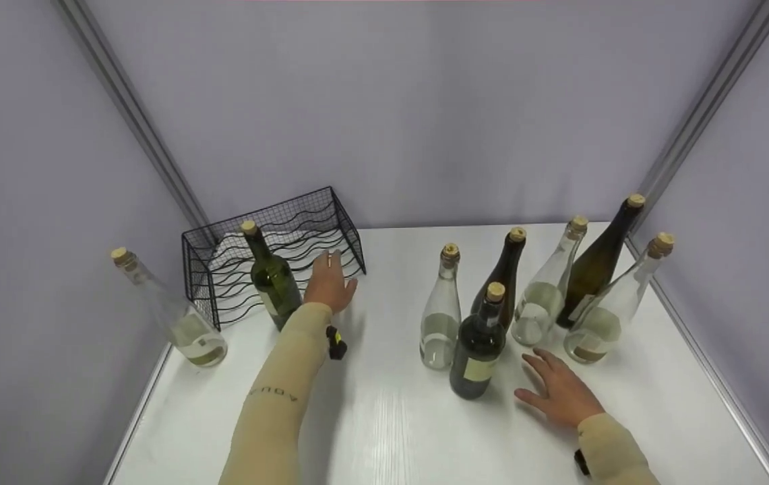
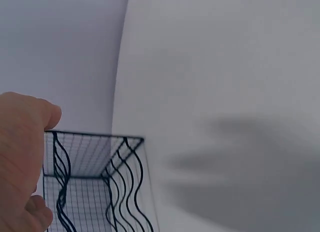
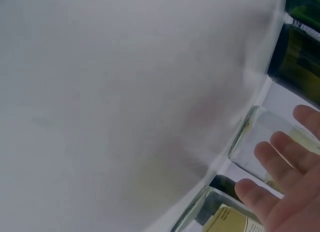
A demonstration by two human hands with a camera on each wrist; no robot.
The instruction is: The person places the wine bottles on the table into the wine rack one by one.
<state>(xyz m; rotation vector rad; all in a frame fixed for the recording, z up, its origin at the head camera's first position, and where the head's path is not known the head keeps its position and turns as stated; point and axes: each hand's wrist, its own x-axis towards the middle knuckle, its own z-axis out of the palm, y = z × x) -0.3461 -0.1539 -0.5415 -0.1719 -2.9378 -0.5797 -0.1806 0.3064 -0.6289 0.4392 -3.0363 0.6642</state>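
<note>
With twelve o'clock at the back wall [image 1: 411, 114], the black wire wine rack [image 1: 310, 202] sits at ten o'clock on the white tabletop [image 1: 384, 431]. Its long way runs from about half past eight to half past two. It looks light and stiff, so a thick edge wire should be a good place to grab.

The left hand [image 1: 330, 286] is at the rack's right end, thumb out to the side. I cannot tell if it grips a wire. Just to its nine o'clock stands a green wine bottle [image 1: 273, 279], cork up.

The right hand [image 1: 556, 394] is at four o'clock with its fingers spread, and it holds nothing. A dark wine bottle [image 1: 478, 343] is near it at ten o'clock, one clear bottle [image 1: 542, 300] near twelve, and another clear bottle [image 1: 603, 323] at one. All stand tall with corks pointing up. They are likely hard, slippery glass that can break, so hold them round the body.
</note>
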